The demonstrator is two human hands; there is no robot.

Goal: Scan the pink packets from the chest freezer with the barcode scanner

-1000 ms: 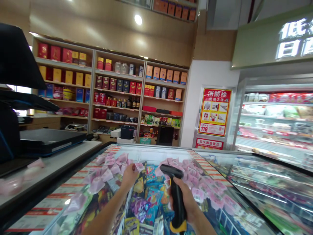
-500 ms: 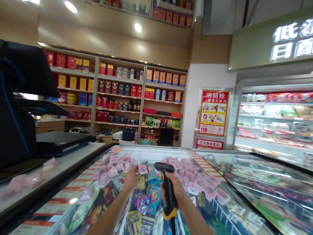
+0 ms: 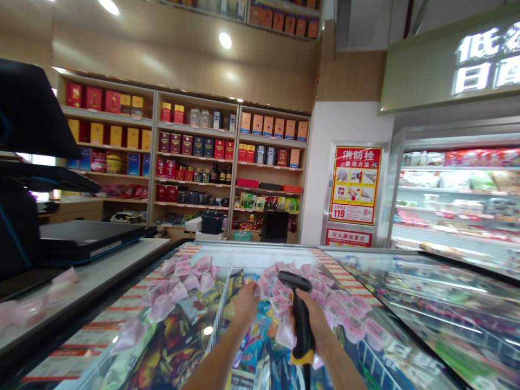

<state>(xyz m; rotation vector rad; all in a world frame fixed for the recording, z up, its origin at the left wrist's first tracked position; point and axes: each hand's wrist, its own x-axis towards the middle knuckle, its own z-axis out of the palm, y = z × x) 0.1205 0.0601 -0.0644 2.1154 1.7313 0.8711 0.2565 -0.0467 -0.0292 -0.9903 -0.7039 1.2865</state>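
Observation:
My right hand (image 3: 314, 317) is wrapped round the handle of a black and yellow barcode scanner (image 3: 303, 319), its head tilted toward the left. Close beside the scanner head, my left hand (image 3: 246, 303) has its fingers closed on a small pink plastic tub (image 3: 264, 287), partly hidden by the fingers and by other tubs. Several pink tubs with white labels (image 3: 345, 300) lie in a pile at the right on the freezer's glass top. More pink tubs (image 3: 190, 279) form a pile at the left. One tub (image 3: 286, 333) lies just left of the scanner handle.
Under the glass (image 3: 179, 336) lie colourful packets in wire baskets. A counter (image 3: 122, 265) with a black checkout screen (image 3: 36, 114) and several pink tubs (image 3: 32, 311) runs along the left. Shelves of boxes (image 3: 195, 146) stand behind; a second freezer (image 3: 459, 314) is on the right.
My left hand has moved right with the pink tub, closer to the scanner. The scanner in my right hand has shifted slightly right. The view has turned a little.

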